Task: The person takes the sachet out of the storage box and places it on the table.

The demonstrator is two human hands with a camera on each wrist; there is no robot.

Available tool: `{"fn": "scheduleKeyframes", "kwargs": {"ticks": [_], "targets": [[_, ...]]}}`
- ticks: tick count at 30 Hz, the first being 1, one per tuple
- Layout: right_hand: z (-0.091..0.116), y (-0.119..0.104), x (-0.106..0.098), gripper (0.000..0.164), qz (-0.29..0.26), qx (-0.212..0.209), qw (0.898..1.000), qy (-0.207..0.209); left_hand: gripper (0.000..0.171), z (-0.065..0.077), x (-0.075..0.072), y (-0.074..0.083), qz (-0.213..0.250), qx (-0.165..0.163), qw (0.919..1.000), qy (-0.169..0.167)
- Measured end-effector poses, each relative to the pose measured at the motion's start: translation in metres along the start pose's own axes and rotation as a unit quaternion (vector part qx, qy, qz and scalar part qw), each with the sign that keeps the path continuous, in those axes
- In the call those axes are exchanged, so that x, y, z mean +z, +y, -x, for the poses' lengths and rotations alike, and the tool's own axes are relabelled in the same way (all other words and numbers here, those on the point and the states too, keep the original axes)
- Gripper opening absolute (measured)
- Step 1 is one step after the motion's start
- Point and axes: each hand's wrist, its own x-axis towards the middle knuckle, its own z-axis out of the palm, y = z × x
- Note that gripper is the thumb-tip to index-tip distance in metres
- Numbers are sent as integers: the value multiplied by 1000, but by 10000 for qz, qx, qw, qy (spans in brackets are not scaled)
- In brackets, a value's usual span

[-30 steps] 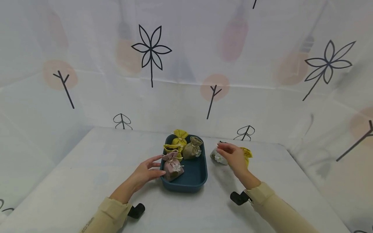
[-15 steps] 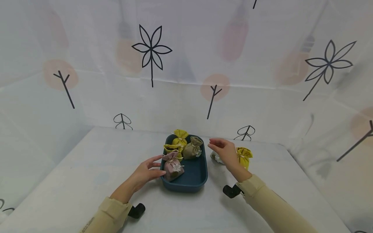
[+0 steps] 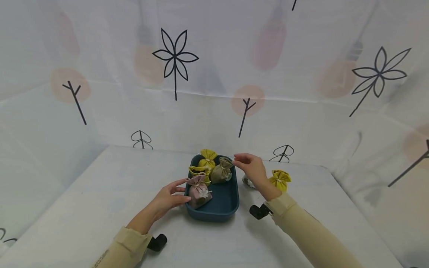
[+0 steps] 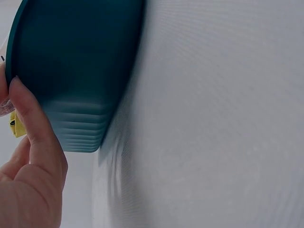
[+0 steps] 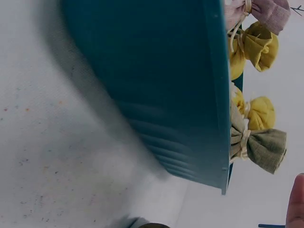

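Note:
A dark teal plastic bin [image 3: 222, 199] holds several small drawstring pouches: a pink pouch [image 3: 199, 195] with a white flower, an olive pouch [image 3: 221, 172] and yellow ones, one at the back [image 3: 208, 160]. My left hand [image 3: 164, 201] grips the bin's left rim beside the pink pouch; in the left wrist view its fingers [image 4: 31, 111] meet the rim. Over the bin's right rim hovers my right hand [image 3: 253, 171], fingers loosely bent, holding nothing. Its fingertips are near the olive pouch's gathered top, and the right wrist view shows a finger [image 5: 297, 202] apart from that pouch [image 5: 266, 149].
Right of the bin, on the white table [image 3: 140, 175], lie a grey pouch [image 3: 247, 181] partly hidden by my right hand and another yellow pouch [image 3: 280, 179]. A printed white curtain [image 3: 207, 123] hangs behind the table.
My right hand has moved left from above the grey pouch to the bin's right rim, uncovering more of the yellow pouch on the table. My left hand and the bin have stayed put.

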Motion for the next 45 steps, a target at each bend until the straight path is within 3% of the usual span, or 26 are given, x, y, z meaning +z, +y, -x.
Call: {"fn": "scheduleKeyframes", "kwargs": {"ticks": [10, 22, 33, 45], "targets": [[-12, -7, 9, 34, -149, 326, 9993, -146, 71, -1, -1, -2, 50, 38, 10000, -33], [-22, -7, 17, 42, 215, 572, 9977, -308, 71, -1, -1, -3, 21, 27, 10000, -36], [-24, -3, 17, 36, 309, 865, 9920, -869, 72, -2, -1, -3, 29, 44, 10000, -24], [-23, -5, 18, 26, -67, 964, 9927, -728, 72, -2, -2, -5, 100, 74, 9999, -69]]}}
